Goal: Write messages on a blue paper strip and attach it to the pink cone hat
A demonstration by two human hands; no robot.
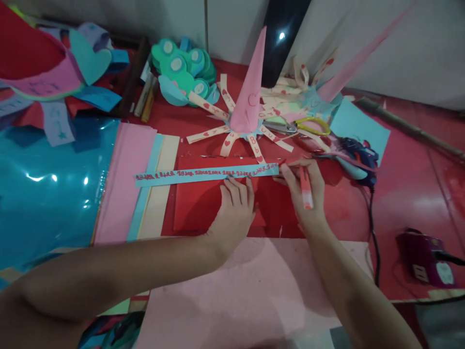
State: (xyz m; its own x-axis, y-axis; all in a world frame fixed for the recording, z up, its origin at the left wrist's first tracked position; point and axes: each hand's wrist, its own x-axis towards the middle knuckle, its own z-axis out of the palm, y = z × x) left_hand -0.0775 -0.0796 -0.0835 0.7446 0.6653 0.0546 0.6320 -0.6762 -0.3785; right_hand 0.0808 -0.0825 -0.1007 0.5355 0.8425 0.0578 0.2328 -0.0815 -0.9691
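Over a red table (399,194), the right hand (305,186) grips a marker (305,186); the left hand (235,206), unclenched, touches a blue strip (203,176).

Pale grey wall (236,29) w/ vert. seam (206,29) behind glossy red tbl (403,194).

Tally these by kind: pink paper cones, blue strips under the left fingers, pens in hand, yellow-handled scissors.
Pink paper cones: 2 (centre cone, right cone)
Blue strip: 1
Red pen: 1
Yellow-handled scissors: 1
Total: 5
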